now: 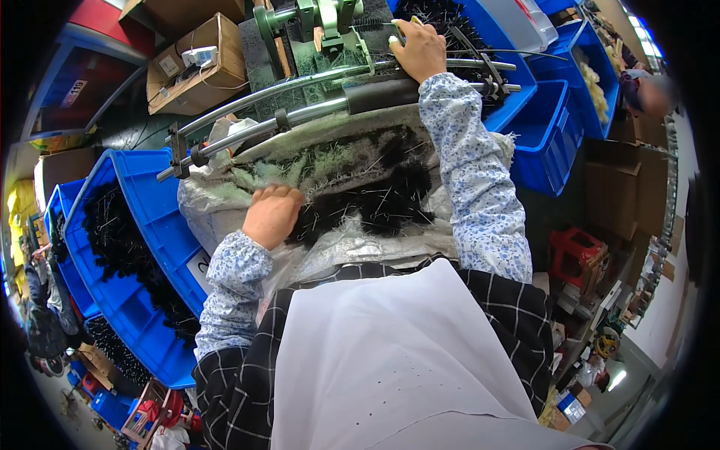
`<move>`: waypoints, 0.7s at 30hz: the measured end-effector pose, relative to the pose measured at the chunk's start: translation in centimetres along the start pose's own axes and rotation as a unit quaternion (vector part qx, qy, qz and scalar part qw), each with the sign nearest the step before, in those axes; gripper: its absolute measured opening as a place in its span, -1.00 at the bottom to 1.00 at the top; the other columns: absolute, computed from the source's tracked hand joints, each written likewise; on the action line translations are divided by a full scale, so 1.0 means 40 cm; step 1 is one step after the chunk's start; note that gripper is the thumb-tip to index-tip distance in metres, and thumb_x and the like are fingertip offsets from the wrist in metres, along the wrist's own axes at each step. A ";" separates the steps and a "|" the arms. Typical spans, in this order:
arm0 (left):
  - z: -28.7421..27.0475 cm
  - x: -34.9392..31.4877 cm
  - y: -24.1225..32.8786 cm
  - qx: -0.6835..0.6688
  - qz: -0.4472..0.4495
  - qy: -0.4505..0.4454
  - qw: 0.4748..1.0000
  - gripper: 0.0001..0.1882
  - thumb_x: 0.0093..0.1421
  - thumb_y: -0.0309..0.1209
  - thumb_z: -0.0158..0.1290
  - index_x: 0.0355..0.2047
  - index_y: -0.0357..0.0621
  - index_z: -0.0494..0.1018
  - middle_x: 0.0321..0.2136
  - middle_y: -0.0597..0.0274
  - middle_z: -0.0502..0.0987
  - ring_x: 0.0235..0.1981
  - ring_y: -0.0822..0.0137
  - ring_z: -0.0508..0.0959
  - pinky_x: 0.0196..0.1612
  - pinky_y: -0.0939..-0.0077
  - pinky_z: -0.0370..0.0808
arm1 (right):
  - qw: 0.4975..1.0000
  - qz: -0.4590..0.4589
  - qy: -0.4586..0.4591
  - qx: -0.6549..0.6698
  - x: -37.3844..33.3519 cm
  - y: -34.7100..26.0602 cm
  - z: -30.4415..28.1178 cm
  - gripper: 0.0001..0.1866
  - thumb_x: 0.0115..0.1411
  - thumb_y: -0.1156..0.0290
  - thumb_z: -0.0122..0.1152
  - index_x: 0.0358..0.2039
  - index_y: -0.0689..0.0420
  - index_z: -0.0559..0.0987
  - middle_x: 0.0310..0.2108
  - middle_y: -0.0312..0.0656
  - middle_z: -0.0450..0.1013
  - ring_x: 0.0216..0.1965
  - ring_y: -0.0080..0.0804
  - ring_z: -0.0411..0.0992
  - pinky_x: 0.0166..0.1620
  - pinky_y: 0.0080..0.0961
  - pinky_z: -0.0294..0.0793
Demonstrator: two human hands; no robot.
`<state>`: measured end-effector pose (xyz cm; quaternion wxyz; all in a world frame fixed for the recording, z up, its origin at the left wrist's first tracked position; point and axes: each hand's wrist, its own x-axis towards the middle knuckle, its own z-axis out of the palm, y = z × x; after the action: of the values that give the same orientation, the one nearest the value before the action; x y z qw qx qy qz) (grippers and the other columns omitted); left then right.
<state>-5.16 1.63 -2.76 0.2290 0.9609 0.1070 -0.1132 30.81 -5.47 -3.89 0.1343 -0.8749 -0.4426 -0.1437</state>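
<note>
My right hand [421, 49] is up at the green machine [328, 22], its thumb and fingers bent together beside a spring and a thin metal part. Yellow coverings show on its fingertips; what they pinch is too small to make out. Lower and to the left, my left hand [273, 216] curls knuckles-up at the edge of a pile of small black wire-stemmed brushes [390, 199]. Its fingertips are hidden, and I cannot make out what they hold. The brushes lie in a dusty whitish sack cloth [217, 191] spread between my lap and the machine.
Two curved metal rails [300, 112] cross in front of the machine. A blue bin [161, 225] with black brushes stands left, another blue bin [517, 94] at the far right beside a smaller blue crate [551, 139]. A cardboard box [199, 64] sits far left. Another person [646, 91] is at far right.
</note>
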 end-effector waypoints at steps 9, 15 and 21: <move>0.113 0.075 0.094 0.030 0.067 -0.108 0.991 -0.64 0.05 -0.32 0.06 -0.13 -0.14 0.37 -0.22 0.11 0.45 -0.10 0.12 0.42 -0.05 0.27 0.34 | 0.999 -0.005 0.001 0.043 0.011 -0.204 0.009 -0.70 -0.02 0.29 0.08 -0.24 0.05 0.54 -0.37 -0.19 0.50 -0.26 -0.23 0.44 -0.22 -0.24 0.33; 0.100 0.126 0.080 -0.036 -0.016 -0.282 0.959 -0.50 0.04 -0.22 0.11 -0.07 -0.20 0.29 -0.18 -0.04 0.45 -0.16 -0.02 0.47 -0.12 0.21 0.40 | 1.000 -0.015 0.006 0.020 0.011 -0.170 -0.004 -0.86 0.00 0.33 0.05 -0.43 0.04 0.52 -0.44 -0.26 0.50 -0.34 -0.30 0.46 -0.26 -0.26 0.30; 0.035 0.101 0.074 -0.155 0.025 -0.191 0.969 -0.63 0.03 -0.32 0.11 -0.17 -0.20 0.37 -0.28 -0.02 0.50 -0.21 0.05 0.50 -0.16 0.25 0.43 | 1.000 -0.011 -0.018 0.011 0.022 -0.012 0.003 -0.71 0.02 0.21 0.09 -0.23 -0.02 0.57 -0.28 -0.17 0.50 -0.18 -0.19 0.45 -0.15 -0.20 0.36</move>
<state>-0.78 -0.97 -3.82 0.3938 0.8766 0.0538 -0.2714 30.95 -4.49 -3.63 0.1343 -0.8709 -0.4559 -0.1248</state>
